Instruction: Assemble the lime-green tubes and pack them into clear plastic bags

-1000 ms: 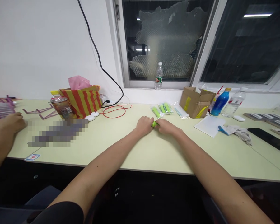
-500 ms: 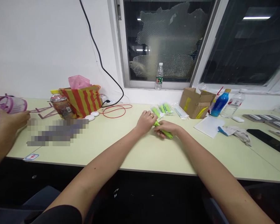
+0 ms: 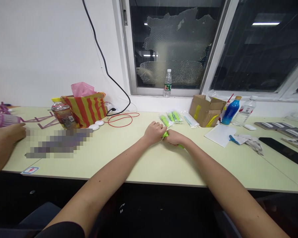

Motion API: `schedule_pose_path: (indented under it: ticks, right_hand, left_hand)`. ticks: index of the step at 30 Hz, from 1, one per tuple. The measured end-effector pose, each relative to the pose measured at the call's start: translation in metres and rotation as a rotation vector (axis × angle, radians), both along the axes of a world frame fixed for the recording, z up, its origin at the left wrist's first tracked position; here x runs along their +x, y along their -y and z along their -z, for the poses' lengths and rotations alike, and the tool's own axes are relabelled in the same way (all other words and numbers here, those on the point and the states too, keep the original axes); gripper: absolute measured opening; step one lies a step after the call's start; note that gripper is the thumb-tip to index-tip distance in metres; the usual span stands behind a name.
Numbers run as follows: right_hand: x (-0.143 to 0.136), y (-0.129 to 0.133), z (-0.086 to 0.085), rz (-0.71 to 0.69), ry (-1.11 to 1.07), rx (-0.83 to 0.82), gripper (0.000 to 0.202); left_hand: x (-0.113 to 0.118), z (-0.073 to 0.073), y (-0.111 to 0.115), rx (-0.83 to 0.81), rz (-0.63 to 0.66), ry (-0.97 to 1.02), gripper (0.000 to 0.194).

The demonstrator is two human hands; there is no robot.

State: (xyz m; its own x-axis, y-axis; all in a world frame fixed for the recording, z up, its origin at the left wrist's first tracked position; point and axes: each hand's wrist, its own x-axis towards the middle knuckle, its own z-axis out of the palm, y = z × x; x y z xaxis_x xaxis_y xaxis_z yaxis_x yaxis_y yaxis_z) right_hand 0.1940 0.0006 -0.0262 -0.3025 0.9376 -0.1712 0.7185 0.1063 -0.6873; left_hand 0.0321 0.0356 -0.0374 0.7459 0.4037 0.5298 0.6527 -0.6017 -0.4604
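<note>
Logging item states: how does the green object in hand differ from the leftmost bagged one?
The green object is held between left hand and right hand; the bagged item lies on the table. The green object is mostly hidden; the bagged item shows through clear wrapping. Both are bright green.

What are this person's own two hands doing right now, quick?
Left hand: closed, holding one end of the green object.
Right hand: closed around the green object, which pokes out on both sides.
</note>
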Motion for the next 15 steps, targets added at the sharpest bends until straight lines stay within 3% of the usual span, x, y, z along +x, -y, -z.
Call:
schedule_pose_path:
  ticks: [2,5,15]
  right_hand:
    - [0.0,-0.002,0.002,0.018,0.094,0.104,0.009]
    - [-0.001,-0.004,0.004,0.033,0.196,0.254,0.015]
    - [-0.021,-0.002,0.011,0.12,0.614,0.469,0.025]
  left_hand:
    - [0.001,-0.001,0.001,-0.038,-0.026,-0.005,0.016]
    - [0.001,-0.003,0.003,-0.106,-0.063,-0.019,0.019]
    - [-0.001,-0.011,0.007,-0.376,-0.268,-0.02,0.024]
